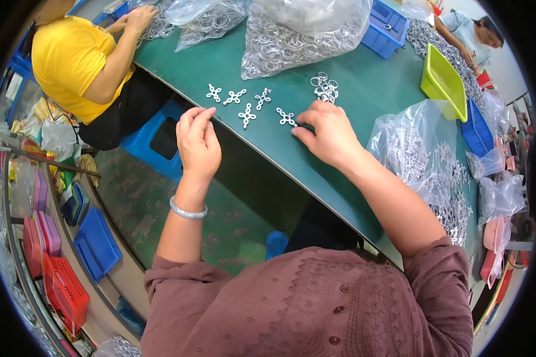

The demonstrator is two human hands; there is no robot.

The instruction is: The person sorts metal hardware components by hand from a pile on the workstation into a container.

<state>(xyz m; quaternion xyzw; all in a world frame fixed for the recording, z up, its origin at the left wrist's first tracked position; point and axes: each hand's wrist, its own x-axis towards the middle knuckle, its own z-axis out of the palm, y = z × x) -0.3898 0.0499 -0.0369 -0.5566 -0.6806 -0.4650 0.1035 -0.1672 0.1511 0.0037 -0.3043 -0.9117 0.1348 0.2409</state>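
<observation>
On the green table [268, 140] lie several small silver cross-shaped metal pieces with looped arms, among them one cross piece [247, 116] near the edge. The thumb and forefinger of my right hand [329, 134] close around the lower tip of the rightmost cross piece [284, 115]. Just beyond that hand sits a small heap of silver rings [324, 88]. My left hand [198, 146] hovers at the table's edge, left of the crosses, its fingers curled and pressed together. Whatever those fingertips may hold cannot be made out.
Big clear bags of rings [304, 44] fill the far side. To the right are a clear bag of small metal parts [399, 143], a lime-green basket [443, 83] and a blue tray [477, 128]. A person in yellow [71, 59] sits beside a blue stool [152, 146]; another person works far right.
</observation>
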